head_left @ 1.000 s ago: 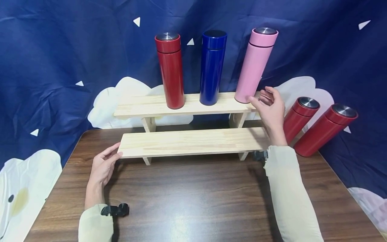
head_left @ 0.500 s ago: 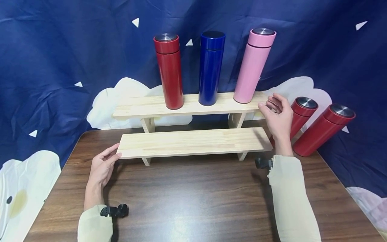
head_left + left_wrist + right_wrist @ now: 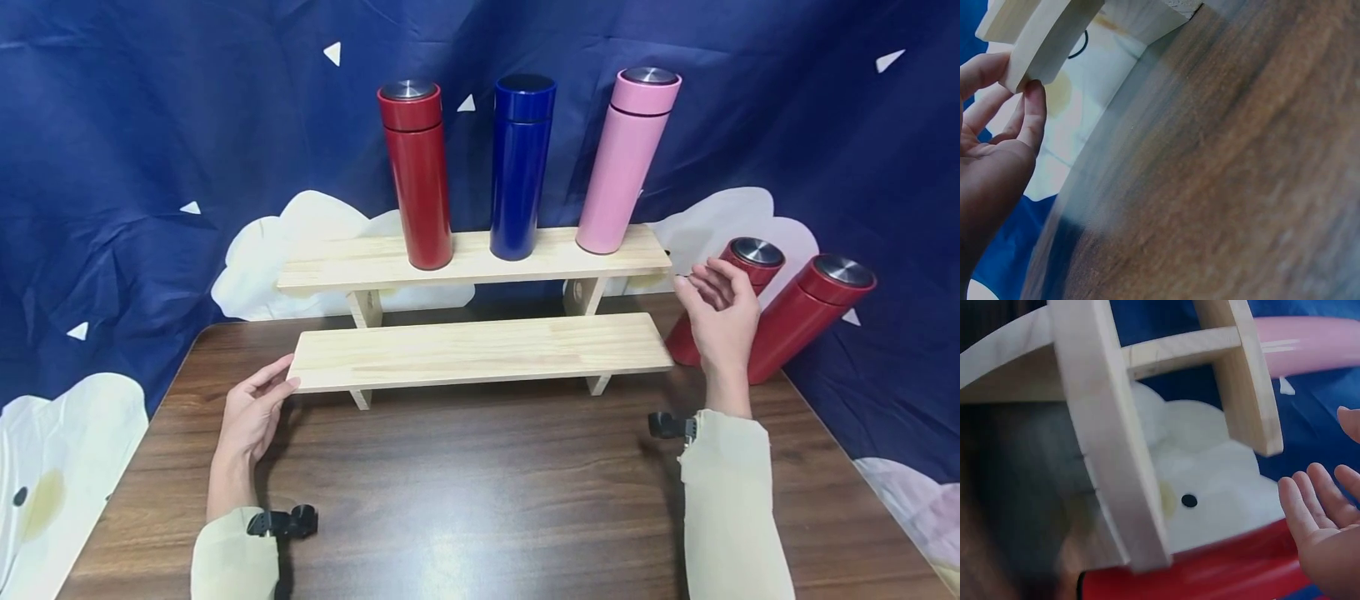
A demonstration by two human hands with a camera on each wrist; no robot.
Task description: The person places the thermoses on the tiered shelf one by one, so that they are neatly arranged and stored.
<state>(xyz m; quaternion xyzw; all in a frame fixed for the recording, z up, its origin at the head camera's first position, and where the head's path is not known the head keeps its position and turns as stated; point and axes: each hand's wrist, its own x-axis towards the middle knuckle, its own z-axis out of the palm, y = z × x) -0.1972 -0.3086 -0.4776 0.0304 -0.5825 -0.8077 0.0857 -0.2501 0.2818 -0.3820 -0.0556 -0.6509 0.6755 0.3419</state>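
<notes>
Both hands open: left hand (image 3: 253,414) touches lower shelf (image 3: 480,351), right hand (image 3: 722,315) empty.

A dark wood-grain table (image 3: 480,492) is carrying a two-tier wooden shelf (image 3: 480,354), which is standing toward the table's far edge. The shelf's lower tier is sitting bare in front, while the upper tier (image 3: 337,267) behind it is holding three flasks upright in a row: a red flask (image 3: 416,175) on the left, a dark blue flask (image 3: 519,167) in the middle, and a pink flask (image 3: 626,162) on the right. Two more red flasks (image 3: 806,317) are standing directly on the table just beside the shelf's right end.
</notes>
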